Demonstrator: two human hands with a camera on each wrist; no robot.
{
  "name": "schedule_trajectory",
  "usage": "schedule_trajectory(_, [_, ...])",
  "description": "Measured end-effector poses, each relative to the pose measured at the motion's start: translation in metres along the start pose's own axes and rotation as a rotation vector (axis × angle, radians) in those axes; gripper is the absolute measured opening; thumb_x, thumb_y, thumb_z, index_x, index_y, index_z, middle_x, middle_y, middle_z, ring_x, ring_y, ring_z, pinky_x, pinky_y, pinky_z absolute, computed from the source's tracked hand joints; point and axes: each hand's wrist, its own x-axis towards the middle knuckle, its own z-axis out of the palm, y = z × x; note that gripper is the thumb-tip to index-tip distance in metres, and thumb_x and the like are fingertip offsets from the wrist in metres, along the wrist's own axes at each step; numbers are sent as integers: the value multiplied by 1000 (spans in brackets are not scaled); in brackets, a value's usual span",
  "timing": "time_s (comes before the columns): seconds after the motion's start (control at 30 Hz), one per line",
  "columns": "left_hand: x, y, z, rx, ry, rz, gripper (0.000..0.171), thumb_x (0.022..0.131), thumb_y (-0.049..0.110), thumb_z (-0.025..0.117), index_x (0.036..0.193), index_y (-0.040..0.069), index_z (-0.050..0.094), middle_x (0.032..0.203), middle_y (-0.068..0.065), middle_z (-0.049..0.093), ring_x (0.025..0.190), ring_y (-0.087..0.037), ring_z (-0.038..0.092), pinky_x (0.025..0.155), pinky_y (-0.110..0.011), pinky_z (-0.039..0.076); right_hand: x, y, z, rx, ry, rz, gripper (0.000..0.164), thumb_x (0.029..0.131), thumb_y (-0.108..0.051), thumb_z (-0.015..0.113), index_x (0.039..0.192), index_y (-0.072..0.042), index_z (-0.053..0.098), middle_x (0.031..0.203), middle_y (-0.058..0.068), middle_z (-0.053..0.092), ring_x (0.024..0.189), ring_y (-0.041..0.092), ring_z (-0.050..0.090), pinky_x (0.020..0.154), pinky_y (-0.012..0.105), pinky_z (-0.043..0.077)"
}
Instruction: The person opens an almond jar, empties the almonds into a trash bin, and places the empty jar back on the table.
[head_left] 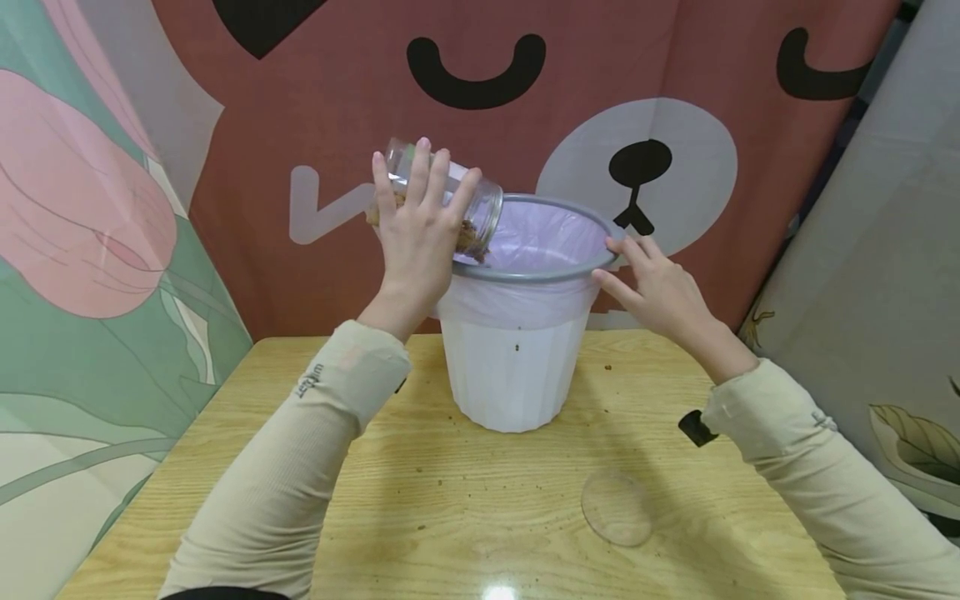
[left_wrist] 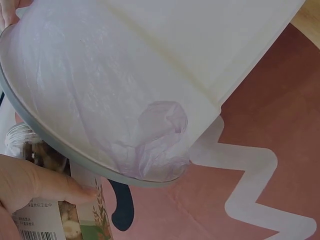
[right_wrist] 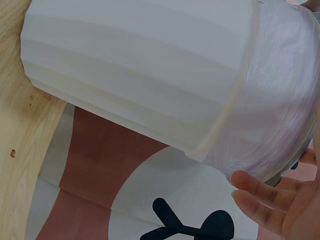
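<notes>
My left hand (head_left: 420,225) grips a clear jar (head_left: 486,204), tipped on its side with the mouth over the left part of the bin's rim. Brown crumbly bits (head_left: 472,240) lie along the jar's lower side near its mouth. In the left wrist view, the thumb (left_wrist: 45,185) presses on the jar's printed label (left_wrist: 37,222). The white trash can (head_left: 510,367) stands upright, lined with a thin lilac bag (head_left: 547,233) under a grey rim ring (head_left: 525,273). With my right hand (head_left: 663,287) I hold the rim's right side, fingers on both sides of it in the right wrist view.
A clear round lid (head_left: 617,508) lies on the wooden table (head_left: 360,517), front right of the can. Small brown crumbs are scattered over the tabletop. Printed cloth (head_left: 337,275) hangs close behind, with more at both sides.
</notes>
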Motion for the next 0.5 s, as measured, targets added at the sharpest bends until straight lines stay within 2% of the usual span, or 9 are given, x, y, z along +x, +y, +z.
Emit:
schedule_trajectory(0.23, [1,1,-1,21,6,9,64,75,0,57,133,23,41,136,-14,33,132,-28,13,102,-53,-6,0,0,1,0,4,-5,56,90,-46,44,130,-7,41,128,20,39,69,31,56,47,39,41])
schedule_trajectory(0.5, [3,3,-4,31,-12,6,70,71,6,66,134,24,39,137,-13,31,132,-28,12,100,-57,-5,0,1,1,0,12,-10,55,90,-45,44,129,-7,42,127,20,39,69,31,56,46,38,41])
